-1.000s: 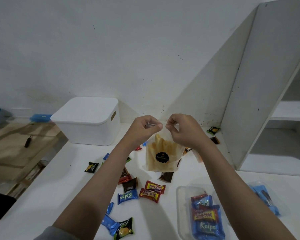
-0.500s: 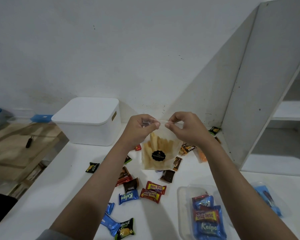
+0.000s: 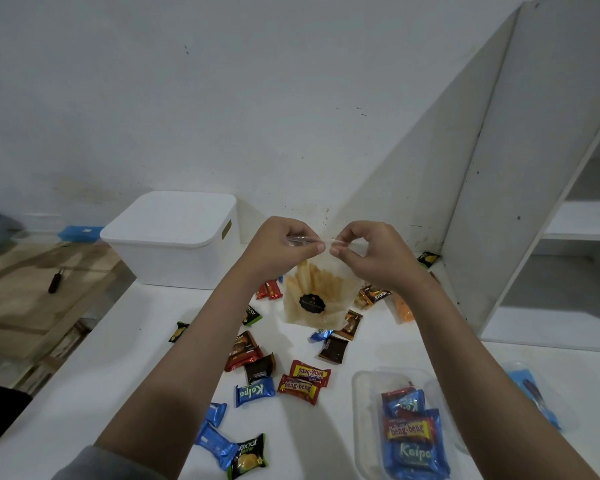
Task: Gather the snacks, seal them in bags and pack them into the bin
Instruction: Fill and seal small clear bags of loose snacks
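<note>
White bin (image 3: 174,244), white table (image 3: 118,372) and white shelf (image 3: 520,168); a clear bag (image 3: 314,299) of pale yellow sticks bears a black round label. Loose wrappers: red with yellow band (image 3: 300,388), blue with white lettering (image 3: 255,391), dark brown (image 3: 260,368), black and green with a yellow picture (image 3: 247,455). Clear bag at right (image 3: 413,441) shows blue, red and yellow wrappers.

Two red wrappers (image 3: 305,382) on the bench read "beng-beng", as does a red wrapper (image 3: 408,430) inside a clear bag. Blue packets (image 3: 255,391) and (image 3: 414,453) say "Kalpa". A black-and-green pack (image 3: 247,456) reads "nextar"; the round black label's (image 3: 311,303) print is illegible.
</note>
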Motion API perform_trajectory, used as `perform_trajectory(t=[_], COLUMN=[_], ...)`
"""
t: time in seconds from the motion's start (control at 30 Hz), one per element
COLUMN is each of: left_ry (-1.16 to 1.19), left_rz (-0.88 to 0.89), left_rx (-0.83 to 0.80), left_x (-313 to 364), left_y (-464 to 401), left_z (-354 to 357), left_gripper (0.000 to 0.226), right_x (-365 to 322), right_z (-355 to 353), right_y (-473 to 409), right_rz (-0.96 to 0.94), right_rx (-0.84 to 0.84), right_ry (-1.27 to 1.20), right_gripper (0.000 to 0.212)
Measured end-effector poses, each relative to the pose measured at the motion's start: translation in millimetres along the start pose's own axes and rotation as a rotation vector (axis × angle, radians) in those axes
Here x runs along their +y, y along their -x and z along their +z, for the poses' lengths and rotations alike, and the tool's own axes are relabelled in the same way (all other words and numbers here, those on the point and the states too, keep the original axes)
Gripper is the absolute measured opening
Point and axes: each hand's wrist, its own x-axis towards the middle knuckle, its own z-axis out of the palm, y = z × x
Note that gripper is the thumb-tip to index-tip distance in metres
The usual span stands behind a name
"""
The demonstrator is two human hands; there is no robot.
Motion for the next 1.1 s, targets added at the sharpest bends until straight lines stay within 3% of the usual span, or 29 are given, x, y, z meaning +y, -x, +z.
perform_trajectory(t=[0.23, 0.47, 0.73, 0.93, 1.1], left_ry=[0.069, -0.254, -0.166, -0.403, -0.338], left_rz=[-0.054, -0.015, 0.017, 0.038, 0.071], left_rx=[-0.005, -0.056, -0.052, -0.045, -0.065], left_x=[-1, 2, -2, 4, 4], left_y=[2, -2, 4, 2, 2], left_z=[0, 2, 5, 10, 8], left_gripper=[0.005, 0.009, 0.009, 0.011, 0.009], right_x=[1, 7, 15, 17, 20], right_z=[-2, 5, 4, 11, 12], right_y=[2, 3, 7, 9, 7], right_rz=[0.010, -0.009, 0.070, 0.044, 0.099], right_rx=[0.030, 0.021, 0.071, 0.062, 0.097], right_ry=[-0.025, 0.032, -0.108, -0.093, -0.216], right_gripper=[0.005, 0.006, 0.014, 0.013, 0.017])
